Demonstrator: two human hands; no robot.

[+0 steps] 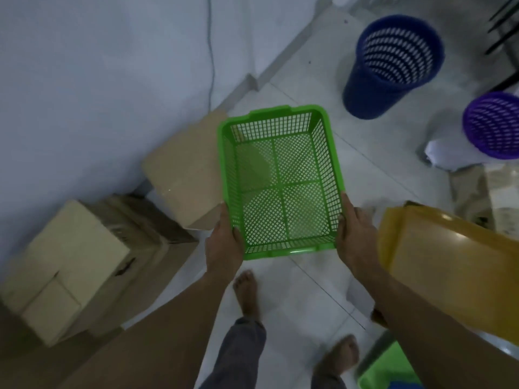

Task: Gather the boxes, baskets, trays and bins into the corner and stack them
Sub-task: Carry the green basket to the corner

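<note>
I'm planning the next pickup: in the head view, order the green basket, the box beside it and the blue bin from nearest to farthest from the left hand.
1. Green basket: gripped by the left hand at its near left corner.
2. Box: just left of the hand, by the wall.
3. Blue bin: far off, upper right, on the floor.

The basket point(280, 186) sits between the left hand point(223, 245) and the right hand point(355, 237). Boxes point(185, 175) lie left of the left hand. A tray point(449, 276) lies just right of the right hand, and a tall bin point(393, 66) stands beyond it.
</note>
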